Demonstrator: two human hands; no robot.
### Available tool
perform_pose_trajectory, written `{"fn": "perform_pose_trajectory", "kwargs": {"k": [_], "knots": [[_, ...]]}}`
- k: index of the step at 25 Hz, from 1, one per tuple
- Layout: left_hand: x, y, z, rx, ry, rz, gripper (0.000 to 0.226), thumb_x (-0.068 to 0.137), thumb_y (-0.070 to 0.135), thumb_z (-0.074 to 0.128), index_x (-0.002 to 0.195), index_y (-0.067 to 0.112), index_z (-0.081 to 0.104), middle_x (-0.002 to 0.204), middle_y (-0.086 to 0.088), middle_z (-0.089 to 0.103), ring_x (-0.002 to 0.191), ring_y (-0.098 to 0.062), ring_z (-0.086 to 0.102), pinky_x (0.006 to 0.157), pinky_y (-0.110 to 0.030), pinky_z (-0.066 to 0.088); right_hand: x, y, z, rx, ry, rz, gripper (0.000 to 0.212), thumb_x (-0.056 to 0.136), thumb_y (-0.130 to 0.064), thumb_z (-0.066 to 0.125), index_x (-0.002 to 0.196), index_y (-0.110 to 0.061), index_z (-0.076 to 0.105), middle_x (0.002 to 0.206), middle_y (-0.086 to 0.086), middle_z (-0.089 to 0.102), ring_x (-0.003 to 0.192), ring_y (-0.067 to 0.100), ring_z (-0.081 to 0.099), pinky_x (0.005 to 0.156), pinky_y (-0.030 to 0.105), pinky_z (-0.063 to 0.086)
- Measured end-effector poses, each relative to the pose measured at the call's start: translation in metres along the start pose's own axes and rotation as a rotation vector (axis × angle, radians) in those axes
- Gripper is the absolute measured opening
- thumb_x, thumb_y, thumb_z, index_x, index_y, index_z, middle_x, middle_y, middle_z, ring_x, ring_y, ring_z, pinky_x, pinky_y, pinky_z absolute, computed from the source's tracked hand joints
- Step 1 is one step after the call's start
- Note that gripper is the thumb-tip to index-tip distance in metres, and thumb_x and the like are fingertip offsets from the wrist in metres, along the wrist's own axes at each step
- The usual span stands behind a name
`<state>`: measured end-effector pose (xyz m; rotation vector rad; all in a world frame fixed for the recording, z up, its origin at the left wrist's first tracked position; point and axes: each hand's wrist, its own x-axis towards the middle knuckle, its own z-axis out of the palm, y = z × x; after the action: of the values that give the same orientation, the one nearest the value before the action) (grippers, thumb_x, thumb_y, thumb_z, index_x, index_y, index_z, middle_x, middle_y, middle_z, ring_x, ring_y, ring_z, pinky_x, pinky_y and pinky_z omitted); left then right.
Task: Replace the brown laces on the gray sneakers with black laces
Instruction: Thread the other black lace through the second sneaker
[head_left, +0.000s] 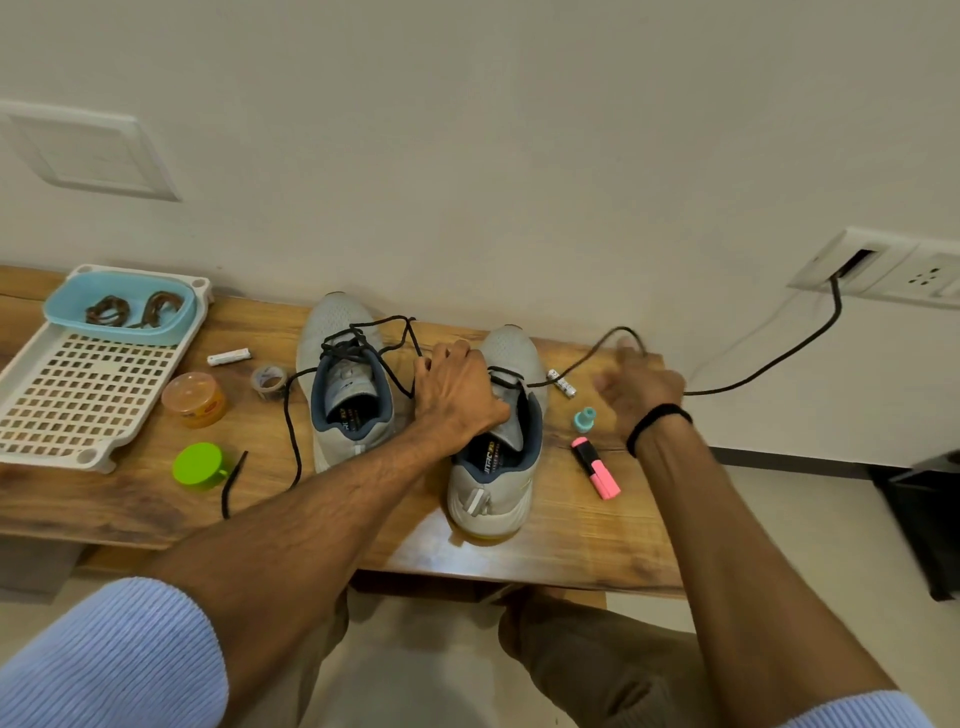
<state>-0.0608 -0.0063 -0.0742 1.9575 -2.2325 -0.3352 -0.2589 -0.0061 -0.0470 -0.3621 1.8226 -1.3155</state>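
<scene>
- Gray sneaker on the left (332, 332) stands on the wooden table (582, 540) with its toe to the wall. A black lace (358, 345) is threaded loosely through its eyelets, and the lace's loose lengths trail over the table toward the near edge.
- Gray sneaker on the right (506, 348) stands just beside it, toe also to the wall, under the left hand (457, 395).
- The left hand lies over the tongue and upper of this sneaker. Its fingers curl down over the front of the lacing and grip the shoe.
- A second black lace (621, 329) leaves the top eyelets of the right-side sneaker and arcs up to the fingertips of the right hand (636, 384).
- The right hand is raised above the table and blurred, with its fingers partly spread. I cannot tell whether it pinches the lace. A black band (657, 422) circles the wrist.
- Brown laces (135, 310) lie coiled in a blue tub (78, 317) at the far end of a white perforated tray (88, 395) on the left of the table.
- Between the tray and the sneakers are a battery (228, 357), a tape roll (269, 382), an orange jar (195, 400) and a green lid (200, 466).
- Right of the sneakers lie another battery (562, 383), a small teal bottle (585, 420) and a pink highlighter (597, 470).
- A black cord (779, 358) runs from the wall plate (878, 260) down behind the right hand.
</scene>
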Motion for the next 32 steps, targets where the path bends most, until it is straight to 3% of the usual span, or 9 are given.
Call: {"fn": "perform_pose_trajectory", "kwargs": {"k": [2,5,9,14,16,21,25,29,32], "knots": [[0.001,0.002,0.0,-0.025,-0.011,-0.008,0.058,0.074,0.051,0.062,0.119,0.015,0.061,0.127,-0.005,0.055,0.12,-0.026,0.045,0.098,-0.043,0.036,-0.013,0.015,0.025,-0.111,-0.308,0.122,0.026,0.087,-0.028,0.073,0.089,-0.004,0.065,0.076,0.009,0.065,0.057,0.017,0.062,0.06,0.028,0.057],[0.002,0.0,-0.001,-0.034,-0.029,-0.024,0.057,0.072,0.05,0.063,0.12,0.017,0.062,0.128,-0.004,0.056,0.121,-0.026,0.044,0.099,-0.044,0.035,-0.016,0.032,0.046,-0.333,-0.329,0.001,0.015,0.084,-0.016,0.076,0.081,-0.006,0.066,0.08,0.011,0.067,0.06,0.016,0.06,0.073,0.036,0.059],[0.001,-0.005,-0.002,-0.012,-0.031,-0.074,0.056,0.074,0.05,0.064,0.124,0.023,0.059,0.131,-0.002,0.055,0.125,-0.026,0.043,0.103,-0.046,0.032,-0.006,0.015,0.027,-0.28,-0.083,-0.217,0.017,0.084,-0.016,0.074,0.071,-0.018,0.064,0.063,0.001,0.068,0.064,0.019,0.071,0.076,0.041,0.06],[-0.004,-0.002,-0.002,-0.017,0.006,-0.138,0.065,0.075,0.052,0.067,0.128,0.018,0.053,0.133,-0.008,0.051,0.123,-0.029,0.044,0.101,-0.046,0.035,0.005,-0.026,-0.022,0.196,0.398,-0.383,0.012,0.086,-0.012,0.071,0.075,-0.014,0.065,0.069,0.002,0.068,0.054,0.018,0.07,0.061,0.031,0.059],[-0.004,-0.001,-0.003,-0.129,-0.022,-0.158,0.069,0.072,0.049,0.069,0.13,0.016,0.049,0.132,-0.011,0.05,0.12,-0.03,0.047,0.097,-0.044,0.041,-0.001,-0.02,-0.013,0.198,0.255,-0.292,0.011,0.085,-0.014,0.074,0.083,-0.011,0.063,0.078,0.008,0.07,0.057,0.016,0.07,0.064,0.03,0.059],[-0.005,0.004,-0.017,-0.465,-0.151,-0.13,0.08,0.073,0.03,0.074,0.14,0.017,0.034,0.137,-0.013,0.037,0.119,-0.03,0.049,0.089,-0.031,0.044,-0.018,0.014,0.028,-0.251,-0.365,0.117,0.034,0.078,-0.023,0.082,0.1,-0.002,0.066,0.089,0.008,0.071,0.081,0.02,0.069,0.083,0.036,0.059],[-0.021,-0.004,-0.025,-0.349,-0.12,-0.301,0.096,0.072,0.04,0.082,0.142,0.007,0.025,0.134,-0.017,0.039,0.114,-0.033,0.053,0.08,-0.033,0.048,-0.023,0.022,0.036,-0.633,-0.395,-0.13,0.018,0.082,-0.024,0.078,0.076,-0.01,0.068,0.081,0.007,0.069,0.078,0.02,0.063,0.087,0.042,0.057],[-0.03,-0.012,-0.029,-0.206,-0.336,-0.271,0.051,0.088,0.061,0.059,0.097,0.012,0.058,0.084,0.0,0.058,0.082,-0.019,0.059,0.063,-0.027,0.043,-0.022,0.018,0.033,-0.902,-0.446,-0.285,0.007,0.088,-0.016,0.07,0.081,-0.014,0.069,0.091,0.002,0.067,0.093,0.019,0.062,0.088,0.035,0.053],[-0.036,-0.008,-0.031,-0.232,-0.363,-0.196,0.039,0.092,0.053,0.06,0.077,0.019,0.047,0.07,0.005,0.051,0.064,-0.012,0.053,0.053,-0.02,0.042,-0.026,0.018,0.035,-1.056,-0.358,-0.443,0.014,0.09,-0.018,0.065,0.085,-0.006,0.07,0.088,0.006,0.068,0.085,0.02,0.061,0.074,0.029,0.048]]}}
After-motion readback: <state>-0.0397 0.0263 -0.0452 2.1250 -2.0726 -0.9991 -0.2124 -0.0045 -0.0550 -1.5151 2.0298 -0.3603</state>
